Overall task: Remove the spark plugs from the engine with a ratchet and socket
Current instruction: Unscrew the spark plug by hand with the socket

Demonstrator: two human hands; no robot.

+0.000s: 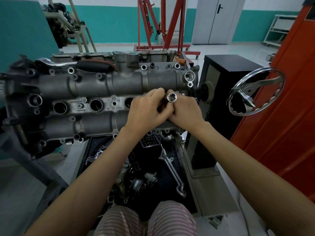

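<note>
A grey engine head (95, 82) lies across an engine stand, with a row of round spark plug wells (60, 108) along its middle. Both my hands meet over the right end of that row. My left hand (146, 109) and my right hand (185, 110) both grip a chrome socket (171, 97) whose open hex end faces the camera. The lower part of the socket is hidden by my fingers. A ratchet (75, 63) with a chrome head and a black handle rests on the far side of the engine.
A chrome handwheel (257, 91) on a black stand column (225, 77) is right of the engine. An orange cabinet (286, 99) stands at the far right. Loose engine parts and a wrench (172, 171) lie in a tray below. A red engine crane (162, 26) stands behind.
</note>
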